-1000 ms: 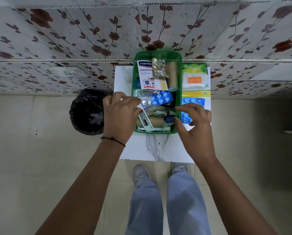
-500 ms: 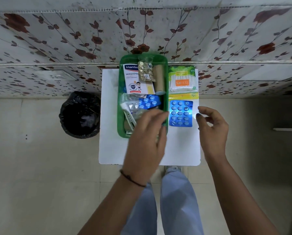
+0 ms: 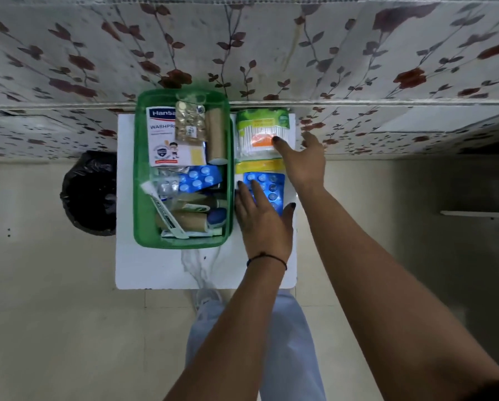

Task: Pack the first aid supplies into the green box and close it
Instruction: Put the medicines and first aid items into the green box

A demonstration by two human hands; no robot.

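Observation:
The green box [image 3: 138, 175] stands open on the small white table [image 3: 155, 267], filled with a plaster pack, bandage rolls, blister strips and tubes. Right of the box lie a cotton swab packet [image 3: 257, 131], a yellow packet [image 3: 257, 166] and a blue blister pack [image 3: 271, 186]. My left hand [image 3: 264, 221] lies flat with its fingers spread on the blue blister pack. My right hand [image 3: 303, 160] reaches over the swab packet, one fingertip touching it, fingers apart and holding nothing. No lid is in sight.
A black bin bag [image 3: 90, 192] sits on the floor left of the table. A floral-papered wall [image 3: 271, 47] runs directly behind the table. My legs and a shoe [image 3: 207, 299] are below the table's near edge.
My left hand has crossed from the box's left rim over the box to the blue blister pack. My right hand has gone from that pack up to the swab packet.

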